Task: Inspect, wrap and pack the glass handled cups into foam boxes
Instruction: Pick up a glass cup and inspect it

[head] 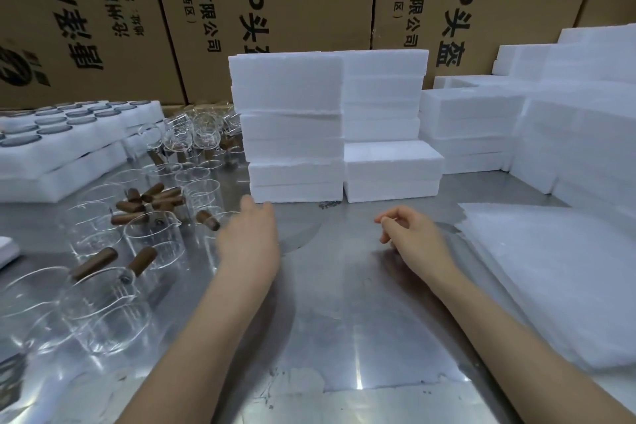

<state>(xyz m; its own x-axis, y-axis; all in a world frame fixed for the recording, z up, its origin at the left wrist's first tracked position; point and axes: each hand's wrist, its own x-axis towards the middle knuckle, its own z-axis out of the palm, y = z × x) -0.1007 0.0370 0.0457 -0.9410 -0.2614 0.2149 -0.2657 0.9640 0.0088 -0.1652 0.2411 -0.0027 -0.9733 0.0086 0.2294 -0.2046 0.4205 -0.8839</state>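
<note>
Several clear glass cups (151,234) with brown wooden handles crowd the left half of the steel table (330,313). My left hand (249,241) hovers beside the nearest cups, fingers relaxed, holding nothing. To the right, my right hand (409,234) hangs over the bare metal with its fingers loosely curled and empty. Closed white foam boxes (292,120) stand stacked straight ahead of both hands. A pile of thin white foam wrap sheets (550,279) lies flat on the right, just beyond my right hand.
Foam trays with round holes (65,144) lie at the back left. More foam boxes (568,127) pile up at the right. Big brown cartons (275,3) wall off the back. A white object's corner (7,248) shows at the left edge.
</note>
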